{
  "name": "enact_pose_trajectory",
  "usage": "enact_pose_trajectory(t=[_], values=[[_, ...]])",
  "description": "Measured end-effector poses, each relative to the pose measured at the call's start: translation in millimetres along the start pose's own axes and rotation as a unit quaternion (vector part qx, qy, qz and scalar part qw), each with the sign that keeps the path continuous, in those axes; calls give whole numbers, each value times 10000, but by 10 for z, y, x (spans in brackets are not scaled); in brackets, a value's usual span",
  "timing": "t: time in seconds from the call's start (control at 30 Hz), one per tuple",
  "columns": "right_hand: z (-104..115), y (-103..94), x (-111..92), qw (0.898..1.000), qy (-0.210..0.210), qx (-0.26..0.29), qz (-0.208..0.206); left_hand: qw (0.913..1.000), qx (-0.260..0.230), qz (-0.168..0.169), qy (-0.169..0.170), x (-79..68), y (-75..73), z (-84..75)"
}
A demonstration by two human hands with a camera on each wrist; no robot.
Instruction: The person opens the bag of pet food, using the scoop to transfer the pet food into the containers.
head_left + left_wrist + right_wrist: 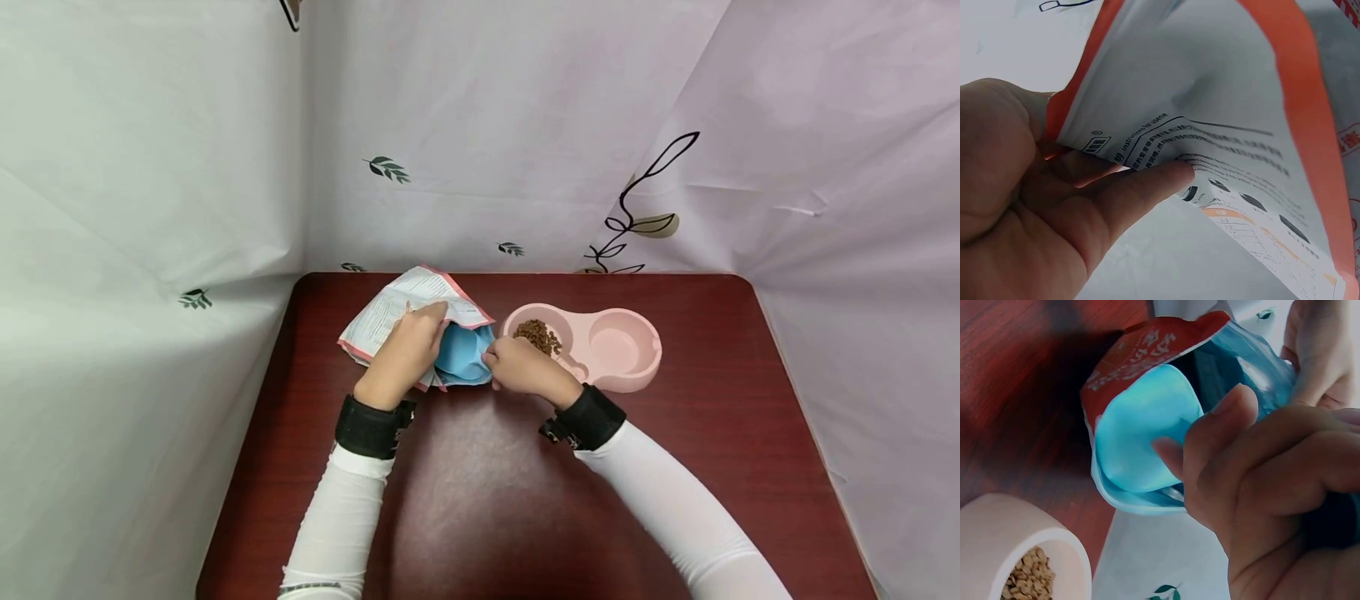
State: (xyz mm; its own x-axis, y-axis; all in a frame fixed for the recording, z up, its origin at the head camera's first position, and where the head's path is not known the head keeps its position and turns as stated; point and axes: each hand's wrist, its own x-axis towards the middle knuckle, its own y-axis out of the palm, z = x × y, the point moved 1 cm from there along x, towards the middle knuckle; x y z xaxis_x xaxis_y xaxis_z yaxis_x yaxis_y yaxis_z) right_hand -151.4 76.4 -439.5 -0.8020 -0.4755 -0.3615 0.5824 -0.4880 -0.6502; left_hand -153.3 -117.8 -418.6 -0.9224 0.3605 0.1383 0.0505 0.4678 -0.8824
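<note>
A white pet food bag point(397, 312) with coral edges lies on its side, its mouth facing right and its blue lining showing. My left hand point(408, 346) grips the bag's upper edge near the mouth; in the left wrist view its fingers point(1147, 194) lie against the printed panel. At the opening is a smooth light-blue scoop point(1147, 428), partly inside the bag. My right hand point(525, 367) has curled fingers and pinches the scoop at its near side. Where its handle runs is hidden by the hand. The bag's contents are not visible.
Just right of the bag stands a pink double pet bowl point(588, 321). Brown kibble point(536, 335) lies in its left compartment; no food shows in the right one. Everything stands near the back of a dark red table point(712, 467), with patterned cloth point(480, 150) hanging around it.
</note>
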Motion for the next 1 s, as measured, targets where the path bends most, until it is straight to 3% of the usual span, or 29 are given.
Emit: enact_pose_trajectory(t=[0.23, 0.5, 0.77, 1.0], values=[[-5, 102, 80, 9997, 61, 202, -93, 9999, -29, 54, -94, -4, 12, -1], [-63, 241, 185, 9983, -54, 492, -324, 10000, -32, -18, 27, -1, 13, 16], [-118, 327, 255, 9925, -90, 1180, -305, 10000, 3, -41, 43, -2, -14, 12], [-200, 449, 329, 9810, -4, 1918, -310, 10000, -46, -22, 32, -9, -17, 8]])
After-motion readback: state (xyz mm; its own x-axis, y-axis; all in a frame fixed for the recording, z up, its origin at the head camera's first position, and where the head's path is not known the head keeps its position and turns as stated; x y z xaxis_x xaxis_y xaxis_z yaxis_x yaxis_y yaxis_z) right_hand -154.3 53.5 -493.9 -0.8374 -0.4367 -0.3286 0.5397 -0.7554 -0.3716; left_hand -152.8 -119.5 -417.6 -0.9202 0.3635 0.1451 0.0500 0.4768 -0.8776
